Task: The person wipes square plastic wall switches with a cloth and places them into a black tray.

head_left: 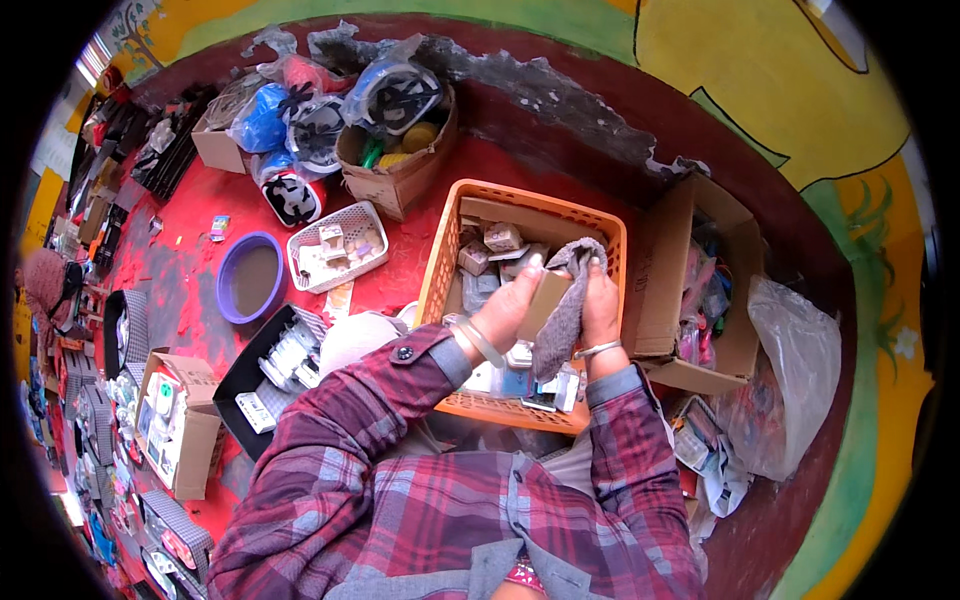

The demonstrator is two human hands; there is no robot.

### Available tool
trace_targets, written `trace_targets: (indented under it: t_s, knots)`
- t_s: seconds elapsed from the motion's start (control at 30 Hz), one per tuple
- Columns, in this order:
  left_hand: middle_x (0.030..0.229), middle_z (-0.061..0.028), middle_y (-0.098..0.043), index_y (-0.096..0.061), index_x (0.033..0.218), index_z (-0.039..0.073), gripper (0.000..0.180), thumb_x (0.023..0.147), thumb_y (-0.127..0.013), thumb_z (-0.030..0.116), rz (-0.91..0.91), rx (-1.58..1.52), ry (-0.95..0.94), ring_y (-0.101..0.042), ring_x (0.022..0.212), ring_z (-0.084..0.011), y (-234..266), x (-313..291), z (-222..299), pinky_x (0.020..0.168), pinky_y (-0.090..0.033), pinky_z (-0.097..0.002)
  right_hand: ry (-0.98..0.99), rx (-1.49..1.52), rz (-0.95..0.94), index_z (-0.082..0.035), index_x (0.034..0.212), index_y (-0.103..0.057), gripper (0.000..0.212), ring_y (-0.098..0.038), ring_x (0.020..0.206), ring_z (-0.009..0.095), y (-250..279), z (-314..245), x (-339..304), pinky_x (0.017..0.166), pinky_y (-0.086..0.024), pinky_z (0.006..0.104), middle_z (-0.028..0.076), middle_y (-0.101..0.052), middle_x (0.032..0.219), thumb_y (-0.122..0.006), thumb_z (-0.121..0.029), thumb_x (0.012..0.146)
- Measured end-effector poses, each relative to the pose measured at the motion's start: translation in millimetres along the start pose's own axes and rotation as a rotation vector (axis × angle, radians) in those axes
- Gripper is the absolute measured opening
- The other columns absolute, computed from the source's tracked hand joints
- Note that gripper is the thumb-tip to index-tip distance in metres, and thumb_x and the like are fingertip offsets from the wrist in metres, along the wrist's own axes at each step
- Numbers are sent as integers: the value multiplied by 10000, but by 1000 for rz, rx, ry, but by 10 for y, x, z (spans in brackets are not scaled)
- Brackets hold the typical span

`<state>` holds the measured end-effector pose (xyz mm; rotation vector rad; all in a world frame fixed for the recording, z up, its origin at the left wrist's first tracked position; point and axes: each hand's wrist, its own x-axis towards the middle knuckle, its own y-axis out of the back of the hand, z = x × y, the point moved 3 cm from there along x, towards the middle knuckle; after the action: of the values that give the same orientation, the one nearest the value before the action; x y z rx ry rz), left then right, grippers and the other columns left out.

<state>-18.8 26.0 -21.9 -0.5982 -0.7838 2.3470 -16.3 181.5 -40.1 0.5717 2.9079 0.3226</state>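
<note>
My left hand (508, 303) grips a small tan cardboard box (545, 299) over the orange plastic basket (437, 285). Its thumb lies along the top of the box. My right hand (600, 305) is closed on a grey cloth (560, 335), which hangs down beside the box and touches its right side. Inside the basket, a small patterned box (503, 237) and several other small boxes and packets lie towards the back. White and blue packs lie at the near end, partly covered by my hands and the cloth.
An open cardboard carton (655, 290) stands right of the basket, with a clear plastic bag (795, 360) beside it. Left are a white basket (335, 280), a purple basin (222, 280) and a black tray (237, 392). Bagged goods and a full carton (395, 188) stand behind.
</note>
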Motion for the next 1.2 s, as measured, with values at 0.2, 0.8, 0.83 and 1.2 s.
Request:
trace_targets:
  t_s: [0.2, 0.8, 0.83, 1.2]
  knots:
    - [1183, -117, -571, -486, 1247, 29, 667, 947, -229, 566, -49, -367, -234, -554, 1078, -253, -68, -66, 572, 947, -431, -390, -236, 1236, -269, -42, 1124, -565, 436, -574, 1032, 264, 147, 1, 90, 907, -465, 410, 113, -606, 1098, -405, -408, 949]
    - [1054, -66, -573, -509, 1172, -4, 381, 915, -561, 272, 76, 136, -118, -574, 941, -116, -77, 3, 206, 766, -502, -262, 64, 584, -80, -37, 1118, -592, 293, -587, 871, 109, 115, -187, -64, 773, -485, 246, 24, -627, 996, -599, -237, 904]
    - [976, -54, -583, -537, 1071, 16, 320, 891, -607, 272, 108, 137, -59, -591, 881, -115, -62, 16, 231, 717, -517, -261, 118, 465, -89, -28, 1111, -596, 289, -580, 864, 100, 154, -211, -39, 767, -481, 240, 21, -627, 987, -593, -235, 908]
    - [1066, -67, -591, -517, 1124, 31, 322, 954, -485, 303, 88, -63, -114, -589, 934, -161, 96, 96, 207, 821, -498, -327, -101, 937, -4, -1, 1113, -561, 359, -629, 903, 232, 379, -257, 14, 811, -512, 346, 107, -627, 1046, -427, -303, 974]
